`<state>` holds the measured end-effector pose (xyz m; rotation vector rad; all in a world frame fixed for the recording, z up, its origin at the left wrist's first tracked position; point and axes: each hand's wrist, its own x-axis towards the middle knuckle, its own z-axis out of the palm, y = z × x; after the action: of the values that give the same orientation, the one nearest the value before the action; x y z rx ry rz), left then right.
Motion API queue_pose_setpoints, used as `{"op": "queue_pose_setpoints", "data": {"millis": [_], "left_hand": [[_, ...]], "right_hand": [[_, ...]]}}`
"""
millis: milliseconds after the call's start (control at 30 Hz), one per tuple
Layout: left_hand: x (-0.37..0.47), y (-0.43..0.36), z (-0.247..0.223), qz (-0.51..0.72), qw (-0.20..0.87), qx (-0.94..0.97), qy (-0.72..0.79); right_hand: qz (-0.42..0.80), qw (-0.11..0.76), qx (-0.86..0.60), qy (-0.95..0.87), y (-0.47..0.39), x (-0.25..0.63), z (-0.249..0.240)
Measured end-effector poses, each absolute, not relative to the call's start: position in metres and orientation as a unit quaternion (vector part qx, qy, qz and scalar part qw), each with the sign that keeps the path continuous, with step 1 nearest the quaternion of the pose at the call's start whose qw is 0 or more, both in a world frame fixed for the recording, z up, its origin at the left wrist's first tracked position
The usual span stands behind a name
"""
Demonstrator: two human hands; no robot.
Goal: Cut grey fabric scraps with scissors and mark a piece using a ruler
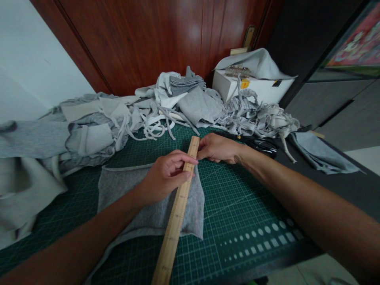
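Note:
A wooden ruler (177, 209) lies slantwise across a piece of grey fabric (138, 213), near the fabric's right edge. My left hand (166, 174) grips the ruler toward its far end, with thumb and index finger across its face. Just right of the ruler's far end, my right hand (218, 148) is closed, fingertips pressed together by the fabric's far right corner. What those fingertips pinch, if anything, is hidden. Under the fabric spreads a green cutting mat (231, 194) with a printed grid.
Heaped grey and white fabric scraps (92, 134) and strips line the back and left. A white box (258, 89) with cloth on top stands at the back right. Black cords (264, 146) lie beyond my right forearm, and a folded grey cloth (323, 152) sits farther right.

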<state>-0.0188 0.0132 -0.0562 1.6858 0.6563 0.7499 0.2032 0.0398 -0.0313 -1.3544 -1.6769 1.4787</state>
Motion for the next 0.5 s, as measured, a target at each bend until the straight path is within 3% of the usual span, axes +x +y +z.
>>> {"op": "queue_pose_setpoints", "data": {"millis": [500], "left_hand": [[0.015, -0.002, -0.056, 0.321, 0.587, 0.651, 0.36]], "right_hand": [[0.48, 0.326, -0.543, -0.607, 0.034, 0.228, -0.042]]}}
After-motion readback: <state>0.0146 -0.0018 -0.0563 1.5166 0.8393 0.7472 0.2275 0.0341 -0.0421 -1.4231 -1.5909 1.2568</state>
